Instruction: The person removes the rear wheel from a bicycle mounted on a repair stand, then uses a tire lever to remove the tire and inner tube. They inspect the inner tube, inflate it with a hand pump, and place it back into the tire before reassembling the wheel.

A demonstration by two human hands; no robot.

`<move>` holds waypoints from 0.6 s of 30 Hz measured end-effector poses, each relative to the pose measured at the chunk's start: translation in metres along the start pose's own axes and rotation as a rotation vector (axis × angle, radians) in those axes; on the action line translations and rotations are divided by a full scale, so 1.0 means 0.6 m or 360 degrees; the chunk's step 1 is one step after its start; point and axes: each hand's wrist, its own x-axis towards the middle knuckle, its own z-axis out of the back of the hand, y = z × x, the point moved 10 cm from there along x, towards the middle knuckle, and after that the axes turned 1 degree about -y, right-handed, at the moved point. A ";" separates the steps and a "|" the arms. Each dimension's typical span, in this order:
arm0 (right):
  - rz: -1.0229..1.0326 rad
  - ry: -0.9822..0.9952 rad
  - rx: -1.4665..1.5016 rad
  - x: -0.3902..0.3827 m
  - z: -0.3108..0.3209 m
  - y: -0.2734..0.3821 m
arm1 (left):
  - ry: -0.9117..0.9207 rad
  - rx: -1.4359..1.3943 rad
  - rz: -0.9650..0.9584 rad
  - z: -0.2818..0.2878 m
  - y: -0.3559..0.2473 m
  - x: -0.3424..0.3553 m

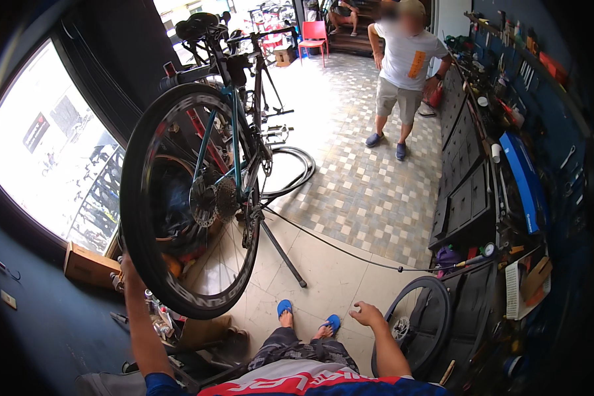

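A teal and black bicycle (236, 125) is held up at the left with its rear wheel (153, 277) toward me. The wheel has a thick black rim, a brake disc (203, 200) and a sprocket cassette (226, 198). My left hand (128, 265) is raised at the wheel's lower left edge. Its fingers are mostly hidden, and whether it touches the tyre I cannot tell. My right hand (364, 314) hangs over the floor, fingers loosely bent and apart, with nothing in it. Nearest to it, a loose wheel (443, 315) leans at the right.
A stand leg (285, 254) juts over the floor. An air hose (350, 254) crosses to the right-hand drawers (465, 158). Tyres (303, 173) lie behind the bicycle. Another person (409, 66) stands farther back, hands on hips. A red chair (313, 41) and a cardboard box (89, 265) are also there.
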 end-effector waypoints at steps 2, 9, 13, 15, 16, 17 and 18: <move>0.0045 0.0064 -0.0010 0.004 -0.041 -0.016 | 0.0081 0.0012 0.0118 0.071 0.154 -0.038; -0.0291 0.0238 0.0163 0.021 -0.186 -0.122 | 0.0301 0.1577 0.1602 0.109 0.650 -0.454; -0.0243 0.0161 0.0142 0.033 -0.221 -0.110 | 0.0210 0.1854 0.1584 0.132 0.670 -0.527; -0.0259 0.0211 0.0268 0.034 -0.233 -0.083 | 0.0102 0.1739 0.1679 0.176 0.670 -0.523; -0.0430 0.0229 0.0318 0.032 -0.237 -0.081 | 0.0121 0.1606 0.1792 0.200 0.675 -0.514; -0.0361 0.0235 0.0339 0.040 -0.238 -0.050 | 0.0141 0.1486 0.1948 0.225 0.680 -0.511; -0.0382 0.0225 0.0359 0.045 -0.240 -0.028 | 0.0172 0.1436 0.1917 0.244 0.680 -0.488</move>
